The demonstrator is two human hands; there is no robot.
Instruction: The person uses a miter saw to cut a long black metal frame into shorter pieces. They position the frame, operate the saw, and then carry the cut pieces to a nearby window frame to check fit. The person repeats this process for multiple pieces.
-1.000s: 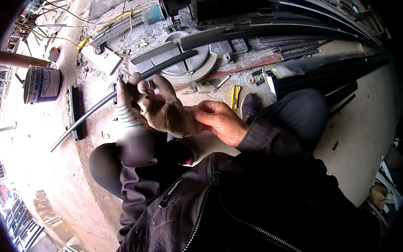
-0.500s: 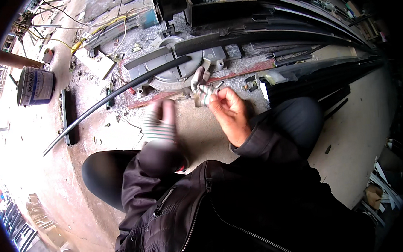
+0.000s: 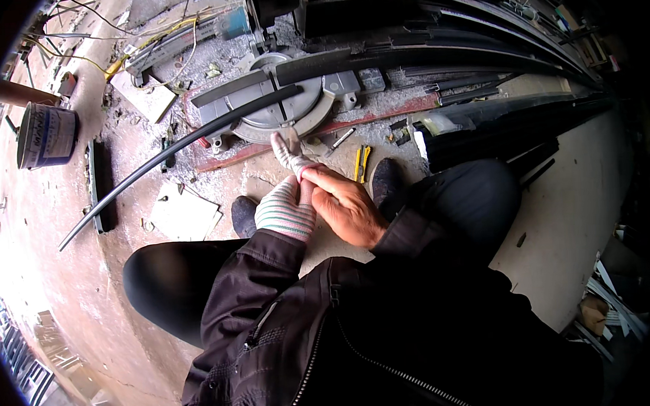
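Note:
My left hand (image 3: 284, 209) wears a white glove with green and pink stripes. Just beyond it is a second, loose work glove (image 3: 287, 152), its soiled fingers pointing away from me. My bare right hand (image 3: 348, 209) presses in from the right, fingers together at that glove's cuff; their tips are hidden there. The left fingers are closed about the cuff, partly covered by the right hand. In front of both hands stands a miter saw (image 3: 264, 117) with a round grey base. A long black strip (image 3: 176, 149) lies across it, slanting down to the left.
A yellow utility knife (image 3: 363, 162) and a thin marker-like stick (image 3: 342, 139) lie on the floor. Long black profiles (image 3: 472, 60) are stacked at the right. At the far left stands a bucket (image 3: 47, 136). A pale tile (image 3: 184, 211) lies near my left knee.
My left hand has moved right and up to meet the right hand at the loose glove. The right hand with the loose glove has shifted left and lower, uncovering the yellow knife.

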